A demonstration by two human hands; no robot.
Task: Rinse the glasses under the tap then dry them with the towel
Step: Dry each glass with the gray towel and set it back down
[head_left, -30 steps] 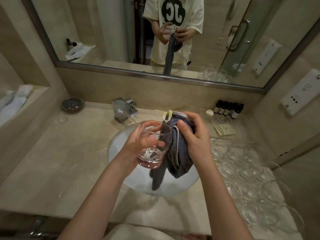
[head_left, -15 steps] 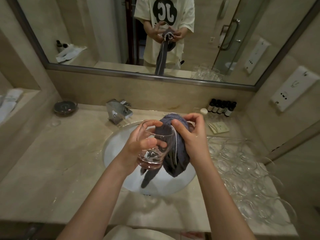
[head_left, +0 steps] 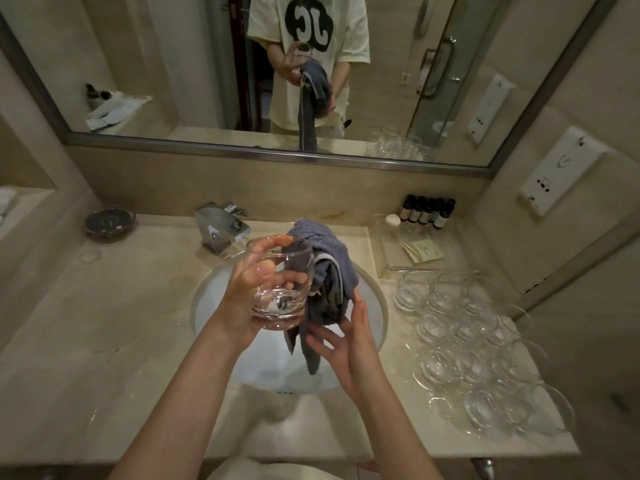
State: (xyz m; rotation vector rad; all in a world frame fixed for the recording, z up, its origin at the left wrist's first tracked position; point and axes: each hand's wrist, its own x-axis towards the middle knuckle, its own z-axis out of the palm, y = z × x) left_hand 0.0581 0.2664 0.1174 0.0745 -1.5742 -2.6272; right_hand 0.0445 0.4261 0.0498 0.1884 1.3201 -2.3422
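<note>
Over the white sink basin (head_left: 211,306), my left hand (head_left: 252,292) grips a clear glass (head_left: 280,308) round its side, thumb near the rim. A grey towel (head_left: 329,252) is bunched against the glass mouth, with part of it tucked inside and a tail hanging down toward the basin. My right hand (head_left: 349,348) sits below and to the right of the towel. Its fingers are spread and fairly straight, touching the hanging cloth from underneath. The chrome tap (head_left: 218,226) stands behind the basin and I see no water running from it.
Several clear glasses (head_left: 478,344) crowd the counter to the right of the basin. Small dark bottles (head_left: 427,211) and a clear tray (head_left: 391,268) stand at the back right. A dark soap dish (head_left: 109,221) is back left. The wall mirror (head_left: 173,64) reflects a person.
My right hand let go of the top of the towel and dropped to below it, fingers now spread. My left hand kept hold of the glass.
</note>
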